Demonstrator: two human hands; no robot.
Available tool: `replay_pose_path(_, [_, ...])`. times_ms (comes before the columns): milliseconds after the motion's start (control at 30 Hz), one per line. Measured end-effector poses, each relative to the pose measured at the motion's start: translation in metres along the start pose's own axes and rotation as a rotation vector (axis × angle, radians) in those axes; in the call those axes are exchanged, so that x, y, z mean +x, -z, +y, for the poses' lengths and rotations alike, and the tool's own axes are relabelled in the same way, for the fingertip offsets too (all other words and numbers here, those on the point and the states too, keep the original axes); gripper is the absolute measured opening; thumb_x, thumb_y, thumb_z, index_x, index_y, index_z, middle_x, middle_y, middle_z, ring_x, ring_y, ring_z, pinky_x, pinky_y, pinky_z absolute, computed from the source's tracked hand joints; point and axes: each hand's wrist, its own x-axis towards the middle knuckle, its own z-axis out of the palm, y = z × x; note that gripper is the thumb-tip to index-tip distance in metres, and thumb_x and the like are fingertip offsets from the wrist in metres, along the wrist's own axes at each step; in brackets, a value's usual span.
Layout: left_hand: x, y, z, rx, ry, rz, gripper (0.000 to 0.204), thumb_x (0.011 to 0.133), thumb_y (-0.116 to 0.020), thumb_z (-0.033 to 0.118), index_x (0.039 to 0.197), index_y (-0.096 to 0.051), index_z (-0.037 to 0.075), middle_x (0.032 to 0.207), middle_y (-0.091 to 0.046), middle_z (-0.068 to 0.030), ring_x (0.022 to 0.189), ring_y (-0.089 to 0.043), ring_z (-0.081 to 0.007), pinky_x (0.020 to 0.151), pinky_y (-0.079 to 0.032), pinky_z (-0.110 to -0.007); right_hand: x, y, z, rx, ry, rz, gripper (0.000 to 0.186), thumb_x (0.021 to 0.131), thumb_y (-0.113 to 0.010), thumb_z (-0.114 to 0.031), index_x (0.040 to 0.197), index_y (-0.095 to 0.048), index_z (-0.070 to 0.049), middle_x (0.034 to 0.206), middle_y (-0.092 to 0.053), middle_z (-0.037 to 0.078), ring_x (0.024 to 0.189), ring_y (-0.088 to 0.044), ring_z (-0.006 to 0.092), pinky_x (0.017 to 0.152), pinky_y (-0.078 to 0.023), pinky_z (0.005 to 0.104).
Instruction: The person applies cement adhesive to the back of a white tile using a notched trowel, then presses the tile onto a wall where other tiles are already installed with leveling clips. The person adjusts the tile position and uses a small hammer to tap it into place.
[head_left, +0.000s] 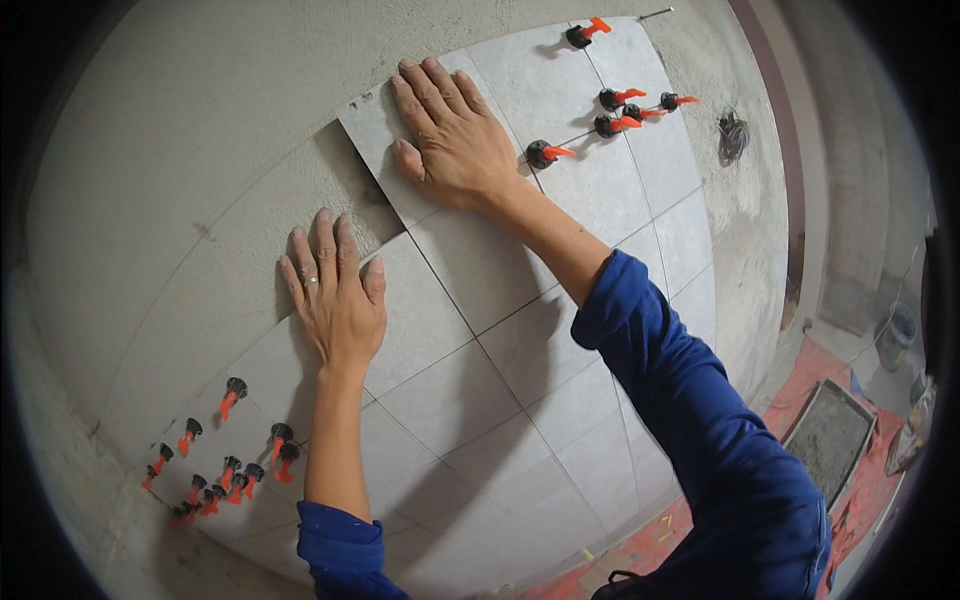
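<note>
Blue sleeve [700, 420] nearest; both hands' grip released, palms flat on grey tile [440, 240]: left hand [335, 295], right hand [450, 135].

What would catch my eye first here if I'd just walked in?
Two bare hands pressed flat on a wall of grey tiles: the left hand at centre, the right hand higher up on the topmost tile. Next, orange-and-black levelling clips clustered lower left, and more clips along the joints upper right.
</note>
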Motion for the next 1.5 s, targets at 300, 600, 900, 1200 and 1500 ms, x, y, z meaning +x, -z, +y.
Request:
replay_pose_path(300, [0.002, 0.005, 0.002, -0.024, 0.002, -0.007, 0.06, 0.103, -0.035, 0.046, 0.152, -0.036, 0.012, 0.16, -0.029, -0.0084, 0.148, -0.023, -0.0382, 0.119, -0.017, -0.058, 0.002, 0.003, 0.004, 0.071, 0.023, 0.068, 0.07, 0.096, -0.039, -0.045, 0.154, -0.028, -0.007, 0.161, -0.024, 0.012, 0.151, -0.019, 0.0288, 0.124, -0.013, 0.0445])
replay_pose_path(600, [0.001, 0.003, 0.002, -0.013, 0.003, -0.016, 0.058, 0.102, -0.038, 0.043, 0.151, -0.037, 0.01, 0.16, -0.029, -0.0087, 0.147, -0.023, -0.04, 0.117, -0.02, -0.06, 0.014, 0.052, -0.01, 0.114, 0.059, 0.295, 0.069, 0.095, -0.039, -0.045, 0.152, -0.033, -0.006, 0.161, -0.026, 0.012, 0.151, -0.018, 0.0292, 0.124, -0.011, 0.0453])
replay_pose_path(900, [0.001, 0.005, 0.003, -0.033, 0.004, -0.008, 0.059, 0.102, -0.04, 0.043, 0.151, -0.037, 0.012, 0.16, -0.03, -0.0086, 0.148, -0.023, -0.038, 0.119, -0.017, -0.058, 0.003, -0.031, 0.0, 0.03, 0.021, 0.068, 0.07, 0.095, -0.035, -0.044, 0.154, -0.03, -0.007, 0.161, -0.026, 0.013, 0.151, -0.019, 0.0276, 0.124, -0.01, 0.0436])
replay_pose_path(1200, [0.002, 0.007, 0.003, 0.037, -0.002, -0.016, 0.057, 0.103, -0.035, 0.044, 0.149, -0.039, 0.012, 0.158, -0.033, -0.0095, 0.144, -0.028, -0.04, 0.117, -0.022, -0.059, 0.025, 0.056, -0.008, 0.094, 0.057, 0.295, 0.071, 0.095, -0.042, -0.045, 0.153, -0.031, -0.007, 0.162, -0.024, 0.013, 0.15, -0.019, 0.0291, 0.123, -0.013, 0.0458])
replay_pose_path(1500, [0.001, 0.001, 0.001, -0.01, 0.001, 0.014, 0.059, 0.102, -0.038, 0.044, 0.153, -0.034, 0.015, 0.161, -0.028, -0.0066, 0.148, -0.023, -0.0362, 0.12, -0.018, -0.057, 0.0, -0.021, -0.005, 0.036, -0.042, 0.068, 0.069, 0.095, -0.039, -0.044, 0.153, -0.031, -0.006, 0.16, -0.028, 0.012, 0.15, -0.02, 0.0278, 0.124, -0.013, 0.0443])
